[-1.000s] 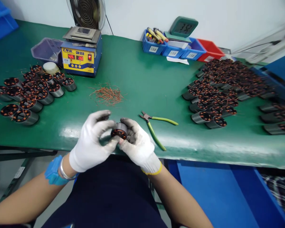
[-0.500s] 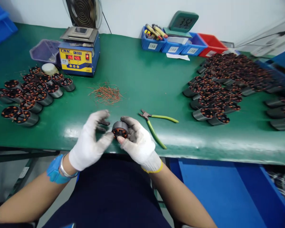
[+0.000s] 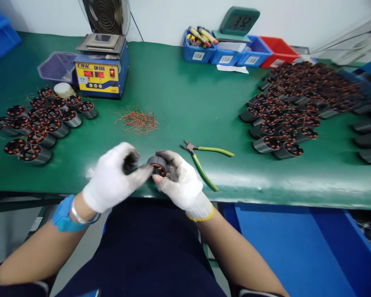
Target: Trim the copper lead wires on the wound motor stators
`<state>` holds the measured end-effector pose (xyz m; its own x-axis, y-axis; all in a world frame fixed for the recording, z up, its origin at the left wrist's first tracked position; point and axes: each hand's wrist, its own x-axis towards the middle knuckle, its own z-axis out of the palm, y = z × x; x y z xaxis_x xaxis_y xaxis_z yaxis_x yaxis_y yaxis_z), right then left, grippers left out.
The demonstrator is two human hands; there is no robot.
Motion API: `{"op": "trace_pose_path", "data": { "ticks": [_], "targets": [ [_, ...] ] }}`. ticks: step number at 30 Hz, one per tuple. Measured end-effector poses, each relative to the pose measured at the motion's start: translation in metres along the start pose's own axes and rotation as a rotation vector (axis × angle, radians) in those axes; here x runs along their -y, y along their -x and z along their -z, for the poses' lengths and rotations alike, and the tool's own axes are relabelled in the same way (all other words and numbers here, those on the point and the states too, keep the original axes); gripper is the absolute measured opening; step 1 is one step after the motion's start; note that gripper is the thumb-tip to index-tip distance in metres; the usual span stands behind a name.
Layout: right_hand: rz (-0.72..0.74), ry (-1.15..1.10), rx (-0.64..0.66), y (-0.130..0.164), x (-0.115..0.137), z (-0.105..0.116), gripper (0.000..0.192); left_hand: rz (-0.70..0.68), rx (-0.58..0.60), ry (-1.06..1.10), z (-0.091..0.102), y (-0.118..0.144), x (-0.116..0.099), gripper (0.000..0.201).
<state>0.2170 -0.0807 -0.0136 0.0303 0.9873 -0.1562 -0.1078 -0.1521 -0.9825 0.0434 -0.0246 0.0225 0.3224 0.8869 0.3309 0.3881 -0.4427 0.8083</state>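
The right hand (image 3: 181,181) grips the coil (image 3: 157,166), open end facing the person; the left hand (image 3: 111,177) pinches at it.

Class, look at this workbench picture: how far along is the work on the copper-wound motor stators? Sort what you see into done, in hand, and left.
Likely done: a small group of grey copper-wound stators stands upright at the left, with a heap of cut copper wire ends nearby. In hand: the right hand holds one grey stator while the left hand touches it; the green-handled cutters lie idle. Left: a far bigger pile of stators on the right.
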Motion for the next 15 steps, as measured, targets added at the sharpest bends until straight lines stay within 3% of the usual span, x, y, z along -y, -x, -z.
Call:
{"op": "trace_pose_path", "data": {
  "ticks": [2, 5, 9, 12, 14, 15],
  "targets": [
    [-0.013, -0.047, -0.009, 0.0, 0.002, -0.001, 0.062, -0.075, 0.171, -0.085, -0.004, 0.0, -0.003, 0.015],
    [-0.008, -0.13, -0.037, -0.003, 0.003, 0.0, 0.06, -0.142, 0.31, -0.039, 0.001, 0.01, 0.002, 0.021],
    [0.014, -0.115, -0.111, -0.007, 0.004, 0.003, 0.057, 0.005, 0.232, -0.014, 0.011, 0.02, 0.012, 0.014],
    [-0.01, -0.086, -0.086, -0.007, 0.004, 0.002, 0.06, 0.093, 0.256, -0.141, -0.003, 0.02, 0.011, 0.009],
    [-0.011, -0.083, -0.073, -0.006, 0.003, 0.002, 0.061, 0.075, 0.264, -0.057, -0.017, 0.017, 0.008, 0.02],
    [-0.003, -0.08, -0.074, -0.005, 0.002, 0.001, 0.06, 0.059, 0.213, 0.044, -0.022, 0.016, 0.007, 0.023]
  ]
}}
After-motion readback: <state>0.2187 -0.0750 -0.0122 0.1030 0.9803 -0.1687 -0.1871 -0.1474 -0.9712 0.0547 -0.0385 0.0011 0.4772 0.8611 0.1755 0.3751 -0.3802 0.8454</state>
